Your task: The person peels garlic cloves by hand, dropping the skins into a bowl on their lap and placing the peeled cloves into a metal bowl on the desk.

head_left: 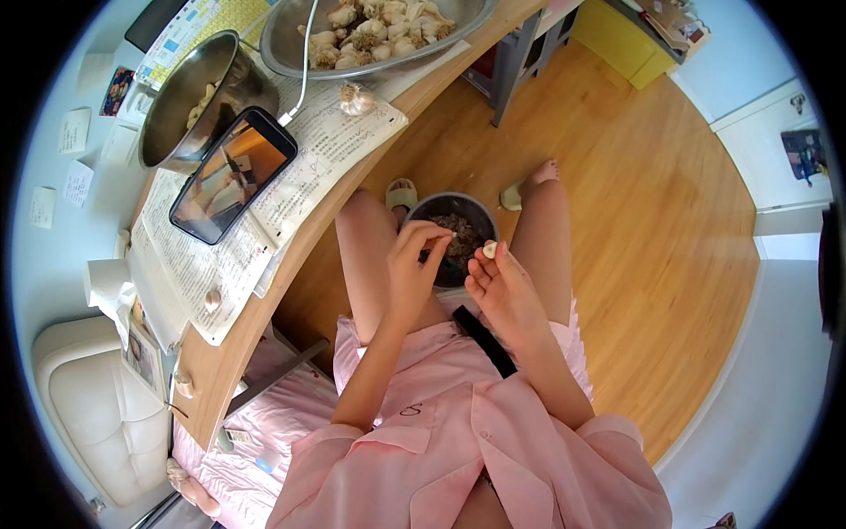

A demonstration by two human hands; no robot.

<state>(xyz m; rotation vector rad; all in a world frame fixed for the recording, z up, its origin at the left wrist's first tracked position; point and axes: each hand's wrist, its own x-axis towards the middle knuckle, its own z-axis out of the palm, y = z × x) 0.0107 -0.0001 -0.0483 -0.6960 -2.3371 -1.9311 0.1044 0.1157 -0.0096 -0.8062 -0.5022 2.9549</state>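
Note:
A pale garlic clove (490, 250) sits between the thumb and fingers of my right hand (511, 295), palm turned up. Beside it, my left hand (414, 269) is closed in a pinch, with a tiny whitish bit at the fingertips, too small to name. Both hands are over a dark bin (480, 212) standing between the legs, with brownish garlic skins (451, 227) inside. On the desk, a wide metal basin (304, 69) holds several garlic bulbs (379, 35). A deep steel pot (163, 132) contains pale peeled cloves (201, 106).
A phone (233, 176) on a white cable leans against the pot. Printed papers (326, 150) cover much of the wooden desk (291, 273). One garlic bulb (357, 99) lies on them, and a loose clove (212, 300) lies nearer. Wooden floor (652, 220) extends to the right.

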